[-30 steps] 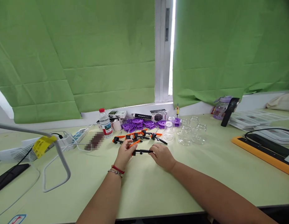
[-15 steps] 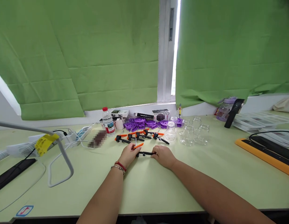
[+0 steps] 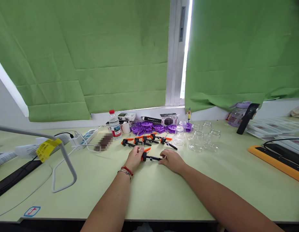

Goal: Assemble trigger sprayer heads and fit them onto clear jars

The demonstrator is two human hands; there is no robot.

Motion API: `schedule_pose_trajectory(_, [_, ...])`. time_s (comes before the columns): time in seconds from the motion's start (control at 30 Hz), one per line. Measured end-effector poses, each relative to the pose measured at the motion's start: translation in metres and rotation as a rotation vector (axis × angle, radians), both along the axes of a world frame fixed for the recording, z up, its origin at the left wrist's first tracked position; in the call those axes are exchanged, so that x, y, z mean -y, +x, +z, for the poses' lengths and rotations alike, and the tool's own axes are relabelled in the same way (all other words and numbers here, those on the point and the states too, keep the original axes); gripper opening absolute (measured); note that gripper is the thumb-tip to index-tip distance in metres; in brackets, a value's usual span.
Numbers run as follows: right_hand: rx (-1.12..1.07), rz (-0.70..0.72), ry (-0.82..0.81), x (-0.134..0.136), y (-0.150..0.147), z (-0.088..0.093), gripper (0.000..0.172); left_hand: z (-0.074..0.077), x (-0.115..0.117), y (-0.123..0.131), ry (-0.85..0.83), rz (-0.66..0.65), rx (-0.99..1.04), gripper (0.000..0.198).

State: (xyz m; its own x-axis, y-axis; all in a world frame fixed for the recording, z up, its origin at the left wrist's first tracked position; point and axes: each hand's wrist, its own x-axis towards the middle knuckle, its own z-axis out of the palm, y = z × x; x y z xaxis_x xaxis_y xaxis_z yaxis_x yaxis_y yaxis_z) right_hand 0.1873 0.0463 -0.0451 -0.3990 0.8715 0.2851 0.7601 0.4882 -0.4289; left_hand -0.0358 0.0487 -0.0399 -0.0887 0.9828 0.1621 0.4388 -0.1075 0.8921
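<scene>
Slightly left of the table's middle, my left hand (image 3: 134, 158) is closed on a black-and-orange tool (image 3: 151, 158), which has a dark round head, an orange lever and a thin metal rod pointing up. Its long black arm stretches toward my right hand (image 3: 173, 160). There the thumb and fingers are parted around the arm's far end; whether they touch it is hard to tell. Just behind lie several similar black-and-orange tools (image 3: 150, 141). A red band and a metal bracelet circle my left wrist.
Purple round plastic pieces (image 3: 146, 125) are heaped at the back beside a red-capped water bottle (image 3: 115, 126). Several clear glass cups (image 3: 196, 143) stand to the right. An orange-and-black device (image 3: 275, 161) and papers lie far right. A bent grey tube (image 3: 69, 164) crosses the left side.
My right fingers have loosened from the tool's black arm and parted. The left hand keeps hold, and more of the tool's dark head shows. The view has shifted slightly left.
</scene>
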Motion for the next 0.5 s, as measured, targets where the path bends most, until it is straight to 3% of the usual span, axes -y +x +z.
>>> schedule_pose_trajectory(0.1, [-0.059, -0.011, 0.109, -0.001, 0.008, 0.004, 0.021, 0.001, -0.002, -0.005, 0.023, 0.072, 0.051, 0.053])
schedule_pose_trajectory(0.23, [-0.175, -0.129, 0.477, -0.006, 0.032, 0.016, 0.024, 0.006, -0.005, -0.017, 0.066, 0.219, 0.060, 0.060])
schedule_pose_trajectory(0.37, [-0.300, -0.394, 0.832, -0.012, 0.074, 0.035, 0.028, 0.012, -0.006, -0.028, 0.143, 0.368, 0.020, 0.056])
schedule_pose_trajectory(0.5, [-0.476, -0.719, 0.917, -0.018, 0.127, 0.041, 0.051, 0.014, -0.010, -0.035, 0.137, 0.447, 0.012, 0.048])
